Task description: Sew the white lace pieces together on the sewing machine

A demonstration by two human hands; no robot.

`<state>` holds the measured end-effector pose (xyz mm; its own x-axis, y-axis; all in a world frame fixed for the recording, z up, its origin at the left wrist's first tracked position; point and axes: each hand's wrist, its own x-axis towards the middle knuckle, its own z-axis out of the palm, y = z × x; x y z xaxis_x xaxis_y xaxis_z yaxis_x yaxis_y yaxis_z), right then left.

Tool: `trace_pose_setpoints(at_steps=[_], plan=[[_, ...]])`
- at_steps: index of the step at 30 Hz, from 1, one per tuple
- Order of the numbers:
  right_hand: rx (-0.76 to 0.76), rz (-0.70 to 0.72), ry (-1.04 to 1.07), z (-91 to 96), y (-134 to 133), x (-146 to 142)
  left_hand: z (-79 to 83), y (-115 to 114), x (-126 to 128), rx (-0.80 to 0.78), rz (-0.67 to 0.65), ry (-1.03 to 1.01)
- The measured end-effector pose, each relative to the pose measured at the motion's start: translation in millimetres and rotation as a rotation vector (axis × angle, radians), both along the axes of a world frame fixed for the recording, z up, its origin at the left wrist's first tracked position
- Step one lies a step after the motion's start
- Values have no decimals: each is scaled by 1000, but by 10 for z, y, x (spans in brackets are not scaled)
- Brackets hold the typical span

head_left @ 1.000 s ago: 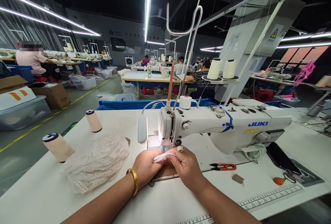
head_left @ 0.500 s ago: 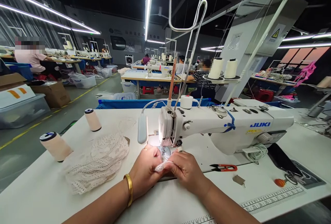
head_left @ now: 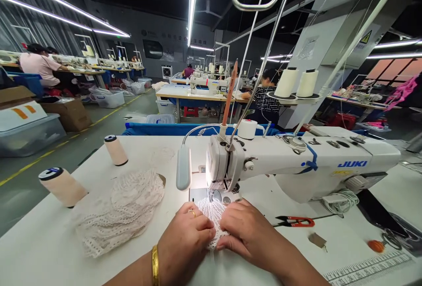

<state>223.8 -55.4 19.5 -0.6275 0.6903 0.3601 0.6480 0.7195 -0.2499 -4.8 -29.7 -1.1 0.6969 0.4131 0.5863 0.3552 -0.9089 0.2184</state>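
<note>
A white openwork lace piece (head_left: 210,210) fans out below the needle of the sewing machine (head_left: 217,167), lit by its lamp. My left hand (head_left: 187,235), with a gold bracelet and a ring, grips the lace's left edge with curled fingers. On the other edge, my right hand (head_left: 249,233) pinches the lace between thumb and fingers. Both hands rest low, just in front of the presser foot. Left of them lies a loose heap of cream lace trim (head_left: 121,211). The fingertips are partly hidden in the lace.
Two peach thread cones (head_left: 116,150) stand or lean at the left. Red-handled thread snips (head_left: 296,221), a small brown tag (head_left: 317,240), an orange ball charm (head_left: 376,245), a ruler (head_left: 372,268) and a black phone (head_left: 379,211) lie right. Co-workers sit at machines beyond.
Both hands have drawn toward me and moved slightly apart. More of the lace now shows, spread out between them under the needle. The camera view has shifted a little.
</note>
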Motion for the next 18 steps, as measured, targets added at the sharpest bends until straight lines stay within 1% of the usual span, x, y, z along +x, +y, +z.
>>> trace_pose_setpoints(at_steps=[8, 18], plan=[[-12, -60, -5, -55, 36, 5, 14, 39, 29, 30, 39, -4], [1, -138, -12, -163, 123, 10, -17, 182, 39, 20, 111, 44]])
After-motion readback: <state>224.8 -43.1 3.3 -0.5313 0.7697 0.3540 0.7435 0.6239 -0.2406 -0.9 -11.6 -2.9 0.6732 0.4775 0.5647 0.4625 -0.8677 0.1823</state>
